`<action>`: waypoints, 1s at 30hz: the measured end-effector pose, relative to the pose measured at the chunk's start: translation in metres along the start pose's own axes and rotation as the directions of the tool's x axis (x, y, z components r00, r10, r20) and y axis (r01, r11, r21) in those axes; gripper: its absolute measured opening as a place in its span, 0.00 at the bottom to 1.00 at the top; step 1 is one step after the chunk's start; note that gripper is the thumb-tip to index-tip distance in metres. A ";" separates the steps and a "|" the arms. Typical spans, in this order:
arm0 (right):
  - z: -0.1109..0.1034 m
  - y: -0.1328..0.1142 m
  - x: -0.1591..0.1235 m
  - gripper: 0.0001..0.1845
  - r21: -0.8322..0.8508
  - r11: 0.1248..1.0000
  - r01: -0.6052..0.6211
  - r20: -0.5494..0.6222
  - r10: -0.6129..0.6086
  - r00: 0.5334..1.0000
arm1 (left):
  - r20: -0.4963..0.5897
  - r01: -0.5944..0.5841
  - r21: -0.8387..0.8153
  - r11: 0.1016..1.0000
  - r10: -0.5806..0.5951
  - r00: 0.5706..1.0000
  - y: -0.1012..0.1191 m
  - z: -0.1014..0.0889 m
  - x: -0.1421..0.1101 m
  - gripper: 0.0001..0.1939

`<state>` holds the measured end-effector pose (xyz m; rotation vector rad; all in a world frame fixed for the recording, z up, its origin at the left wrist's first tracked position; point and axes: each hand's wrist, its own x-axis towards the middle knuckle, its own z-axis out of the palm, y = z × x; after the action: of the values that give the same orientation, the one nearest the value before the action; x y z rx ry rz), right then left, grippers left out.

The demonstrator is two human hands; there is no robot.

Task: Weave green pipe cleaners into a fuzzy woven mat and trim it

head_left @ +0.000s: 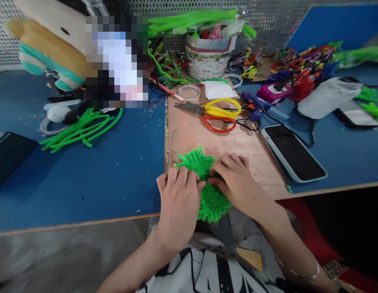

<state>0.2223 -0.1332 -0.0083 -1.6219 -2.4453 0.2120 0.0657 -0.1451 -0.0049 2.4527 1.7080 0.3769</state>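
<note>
A fuzzy bright-green pipe-cleaner piece (204, 179) lies at the near edge of a brown cardboard sheet (207, 138), partly overhanging the table edge. My left hand (178, 203) rests on its left side with fingers curled over it, thumb touching the green. My right hand (237, 181) covers its right side, fingers bent and pressing on the piece. Both hands grip it between them; the middle of the piece is hidden under my fingers.
Yellow and red scissors (219, 114) lie farther back on the cardboard. A phone (292, 152) lies at the right, a glue gun (252, 106) behind it. Loose green pipe cleaners (81, 130) lie left on the blue table (109, 171). A paper-wrapped pot (208, 57) and plush toy (48, 49) stand behind.
</note>
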 end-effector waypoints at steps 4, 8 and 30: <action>-0.001 -0.001 0.001 0.07 0.022 0.999 0.033 0.049 -0.034 0.998 | -0.022 0.042 -0.023 0.999 -0.042 0.999 -0.001 -0.001 -0.002 0.06; -0.004 -0.002 0.004 0.10 -0.007 0.997 0.073 0.101 -0.072 0.992 | -0.030 0.042 -0.035 0.999 -0.043 0.999 -0.003 0.000 -0.001 0.06; -0.005 0.001 0.004 0.05 0.045 0.998 -0.043 0.076 0.040 0.996 | 0.054 -0.017 -0.103 0.994 0.022 0.998 -0.006 0.002 0.005 0.06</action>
<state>0.2229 -0.1287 -0.0029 -1.6758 -2.4432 0.3394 0.0624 -0.1381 -0.0072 2.3857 1.6024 0.3856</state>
